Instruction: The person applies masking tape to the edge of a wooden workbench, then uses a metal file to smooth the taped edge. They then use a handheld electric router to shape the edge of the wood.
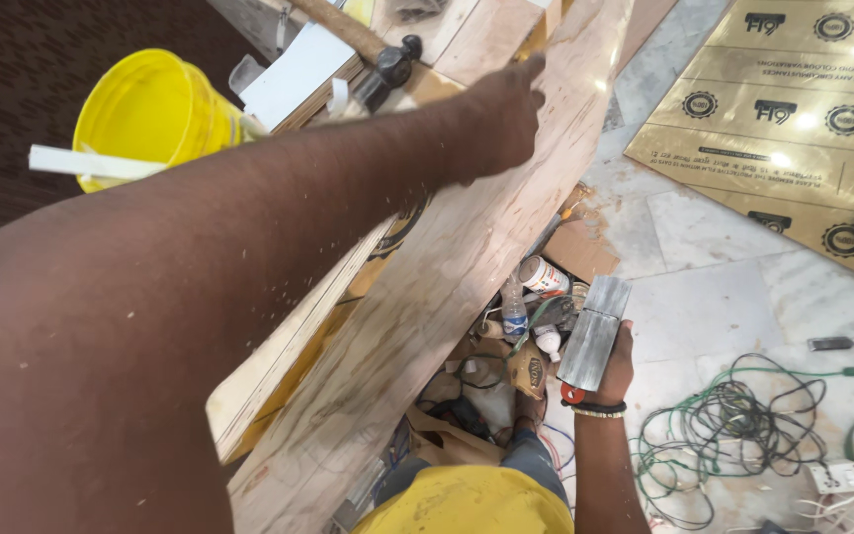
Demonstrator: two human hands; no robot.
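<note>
Metal block [592, 336] gripped in right hand [617, 366] fingers — left hand [501, 114] on plank [447, 277].

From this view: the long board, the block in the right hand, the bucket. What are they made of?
Long board: looks like raw plywood, pale grain, unfinished and scuffed. Block in the right hand: seemingly metal, maybe aluminium, dull silvery brushed sheen. Bucket: likely plastic, glossy uniform yellow.
</note>
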